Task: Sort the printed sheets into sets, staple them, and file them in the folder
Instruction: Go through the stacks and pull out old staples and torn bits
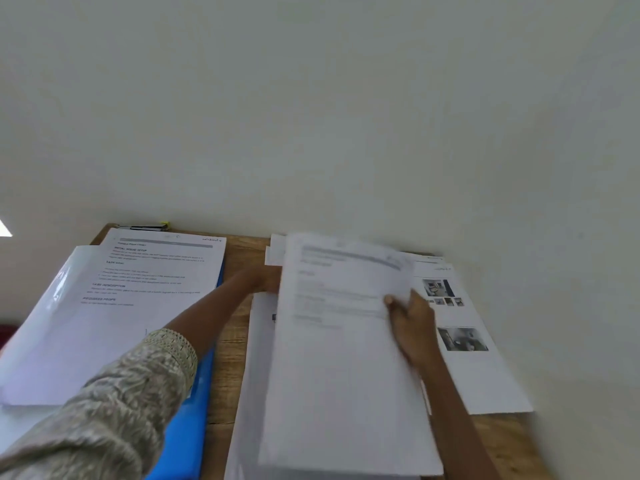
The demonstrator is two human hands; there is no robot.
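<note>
Sheets lie at 6 o'clock on the table, long axis 12-to-6. Right hand is nearer, fingers clamped on the top sheet's 3 o'clock edge. Left hand reaches behind at 9 o'clock; its fingers are hidden. Folder lies at 8 o'clock.

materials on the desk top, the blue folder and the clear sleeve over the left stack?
Desk top: wood or wood-look laminate, matte; visible grain lines, can't tell which.
Blue folder: likely plastic; smooth, saturated, slight sheen.
Clear sleeve: thin glossy plastic film; see-through, with bright glare streaks.
</note>
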